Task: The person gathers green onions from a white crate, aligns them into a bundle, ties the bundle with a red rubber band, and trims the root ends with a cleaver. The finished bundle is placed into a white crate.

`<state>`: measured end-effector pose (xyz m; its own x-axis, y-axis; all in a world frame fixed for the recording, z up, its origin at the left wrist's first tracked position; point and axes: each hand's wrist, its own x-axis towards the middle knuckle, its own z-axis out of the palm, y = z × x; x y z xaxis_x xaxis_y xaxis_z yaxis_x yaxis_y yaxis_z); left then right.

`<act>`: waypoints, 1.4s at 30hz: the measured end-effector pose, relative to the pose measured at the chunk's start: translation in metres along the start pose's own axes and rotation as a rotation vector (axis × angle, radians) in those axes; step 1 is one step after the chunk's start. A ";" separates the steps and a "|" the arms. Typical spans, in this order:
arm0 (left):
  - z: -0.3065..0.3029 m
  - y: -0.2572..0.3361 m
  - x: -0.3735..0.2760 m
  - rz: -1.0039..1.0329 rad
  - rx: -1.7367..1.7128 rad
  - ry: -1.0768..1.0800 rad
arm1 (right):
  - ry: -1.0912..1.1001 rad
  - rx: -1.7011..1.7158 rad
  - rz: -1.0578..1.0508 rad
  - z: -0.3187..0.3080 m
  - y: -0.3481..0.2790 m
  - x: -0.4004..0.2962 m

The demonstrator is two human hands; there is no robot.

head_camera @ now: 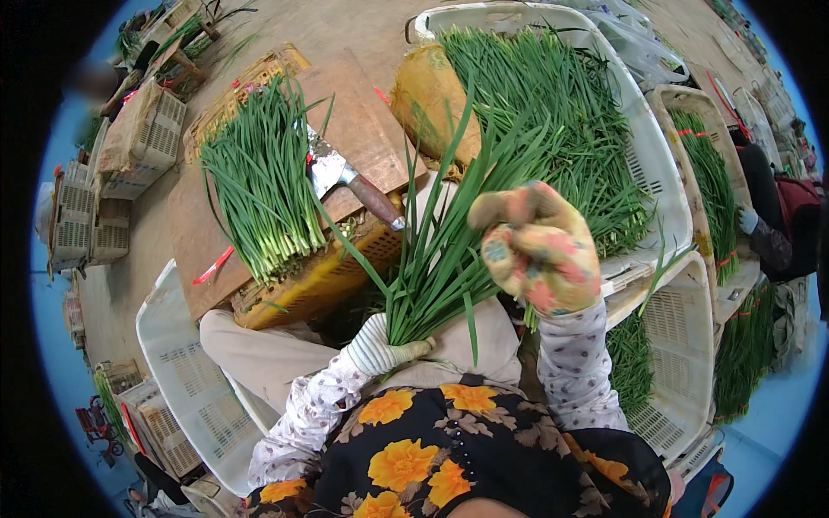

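Observation:
My left hand (382, 346), in a white striped glove, is closed around a bunch of garlic chives (434, 291) above my lap. The leaves fan out up and to the right. My right hand (537, 249), in a stained patterned glove, is raised beside them with its fingers curled. Whether anything is inside those fingers cannot be made out. A few stalk ends show just below it. A thick pile of chives (265, 188) lies on a wooden board (350, 97), pale ends towards me. Against the pile rests a cleaver (330, 169), its wooden handle over the board's edge.
A yellow plastic crate (337, 265) supports the board. At the right stands a white crate (670, 194) full of loose chives, with a yellowish sack (431, 97) at its side. Another white crate (194, 388) sits at my left. Red ties (214, 265) lie on the board. Other people work at both sides.

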<state>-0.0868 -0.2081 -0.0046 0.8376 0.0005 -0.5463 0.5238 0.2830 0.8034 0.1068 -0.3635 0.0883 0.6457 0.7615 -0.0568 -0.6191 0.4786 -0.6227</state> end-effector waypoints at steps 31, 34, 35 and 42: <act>-0.009 -0.005 0.006 0.193 0.086 -0.018 | -0.274 -0.213 0.139 0.007 0.015 -0.025; -0.022 -0.008 0.012 0.173 0.167 -0.037 | -0.543 -0.532 0.242 0.026 0.015 -0.040; -0.025 -0.007 0.015 0.186 0.236 -0.042 | -0.669 -0.678 0.101 0.028 0.023 -0.040; -0.026 -0.007 0.008 0.270 0.110 0.056 | -0.302 -0.608 -0.159 0.028 -0.007 -0.056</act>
<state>-0.0874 -0.1853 -0.0206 0.9408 0.1153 -0.3188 0.2992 0.1593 0.9408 0.0626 -0.3973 0.1177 0.5006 0.8328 0.2361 -0.1100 0.3318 -0.9369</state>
